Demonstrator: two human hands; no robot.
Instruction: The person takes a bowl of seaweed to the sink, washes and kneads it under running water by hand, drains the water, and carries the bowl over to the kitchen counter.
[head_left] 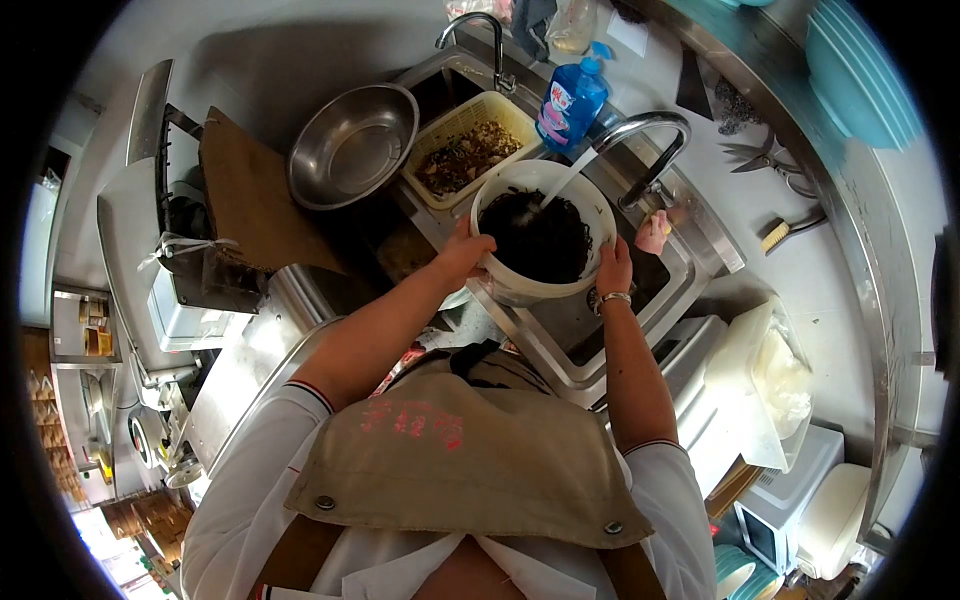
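Observation:
Both my hands hold a white bucket [520, 288] over the right sink basin [640, 318]. My left hand [464, 254] grips the bucket's left rim, and my right hand [614, 270] its right side. Inside lies a dark, stringy mass [540, 240] that I cannot name. From the curved faucet [655, 118] a stream of water [568, 180] falls onto it. Behind the bucket, a cream plastic basket [428, 178] contains brown and green food scraps [470, 155]. The fingers under the bucket are partly hidden.
A steel bowl [355, 150] leans left of the basket. Behind stand a blue detergent bottle [572, 105] and a second faucet [480, 22]. Scissors [765, 160] and a brush [790, 232] hang on the right wall, under a shelf with teal bowls [862, 80]. Cardboard [255, 190] stands left.

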